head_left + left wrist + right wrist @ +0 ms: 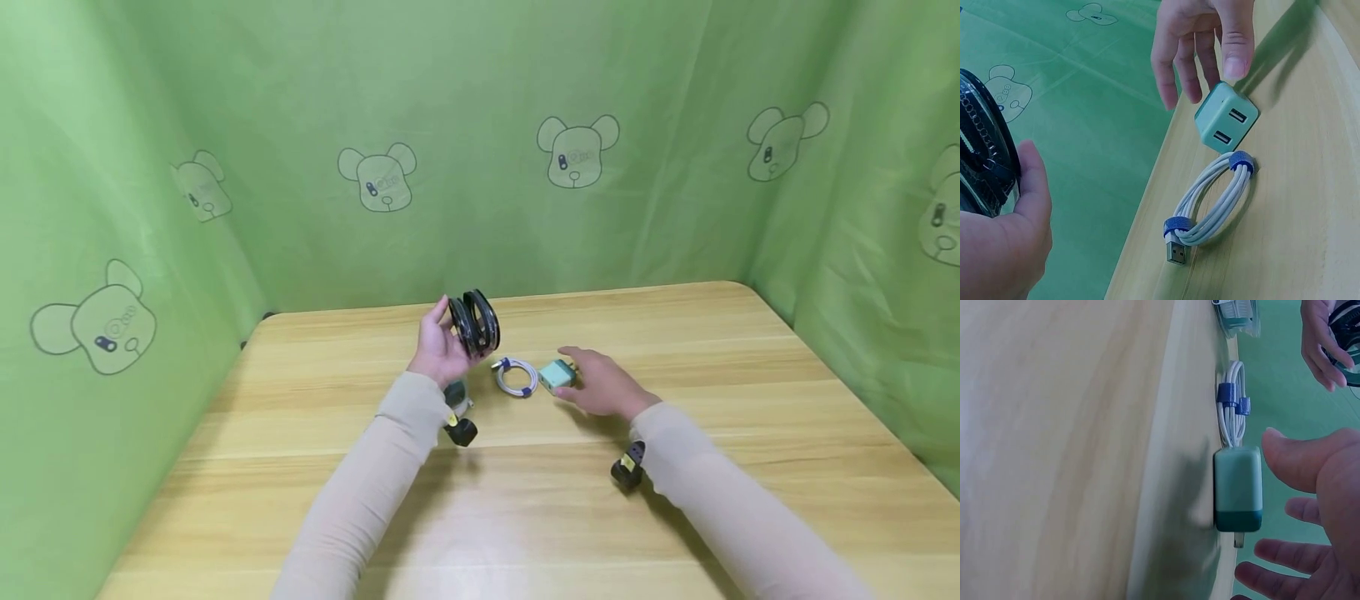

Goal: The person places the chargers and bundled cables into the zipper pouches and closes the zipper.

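My left hand (pixel 441 348) holds up a black zippered case (pixel 476 323) with clear sides, gaping at the top. In the left wrist view, the zipper teeth of the case (pixel 979 137) show beside the left thumb. My right hand (pixel 603 385) is at a mint-green USB charger plug (pixel 557 377), its thumb and fingers spread around the block. Two USB ports face outward on the charger (pixel 1227 117), and metal prongs stick out of its other end. A white USB cable (pixel 517 378), coiled and tied with blue straps, lies between the hands, right by the charger.
Below the left hand, partly hidden by the wrist, lies a small green-and-white item (pixel 457 398) in clear plastic. Everything lies on a light wooden table (pixel 525 517). Green curtains (pixel 480 225) with bear prints hang behind and at both sides.
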`<act>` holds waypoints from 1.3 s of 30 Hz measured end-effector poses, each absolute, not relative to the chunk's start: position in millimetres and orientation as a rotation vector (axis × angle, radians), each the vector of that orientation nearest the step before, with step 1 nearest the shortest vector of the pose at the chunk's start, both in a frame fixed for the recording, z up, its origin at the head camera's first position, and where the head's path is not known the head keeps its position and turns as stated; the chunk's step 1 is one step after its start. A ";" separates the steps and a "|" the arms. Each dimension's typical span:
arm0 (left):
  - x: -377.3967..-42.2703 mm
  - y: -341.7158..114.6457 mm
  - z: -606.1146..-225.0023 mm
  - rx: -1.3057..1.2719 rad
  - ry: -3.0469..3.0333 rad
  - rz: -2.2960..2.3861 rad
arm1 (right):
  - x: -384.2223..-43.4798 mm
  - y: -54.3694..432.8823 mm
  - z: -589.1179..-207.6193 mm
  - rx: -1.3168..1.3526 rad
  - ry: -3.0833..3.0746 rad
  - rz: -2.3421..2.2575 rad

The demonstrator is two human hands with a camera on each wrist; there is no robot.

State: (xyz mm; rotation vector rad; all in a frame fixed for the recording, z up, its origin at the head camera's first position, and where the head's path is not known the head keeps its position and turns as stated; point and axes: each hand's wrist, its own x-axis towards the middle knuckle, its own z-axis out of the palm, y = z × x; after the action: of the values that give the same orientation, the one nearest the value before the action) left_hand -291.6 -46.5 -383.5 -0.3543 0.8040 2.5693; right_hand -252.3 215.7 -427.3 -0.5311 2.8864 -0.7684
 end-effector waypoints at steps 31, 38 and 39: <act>-289.9 -40.8 -384.3 -0.411 0.853 2.505 | -258.0 203.9 -441.4 -0.520 2.915 -0.736; -289.4 -40.5 -384.1 -0.408 0.889 2.565 | -259.4 204.7 -442.1 -0.520 2.924 -0.749; -289.5 -40.7 -384.3 -0.405 0.895 2.567 | -259.5 204.9 -442.2 -0.523 2.927 -0.745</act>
State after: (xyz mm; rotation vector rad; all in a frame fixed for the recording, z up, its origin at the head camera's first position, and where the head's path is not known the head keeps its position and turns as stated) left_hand -289.5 -40.7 -384.3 -0.4054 0.8950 2.5673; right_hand -259.5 204.9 -442.2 -0.5229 2.9270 -0.7451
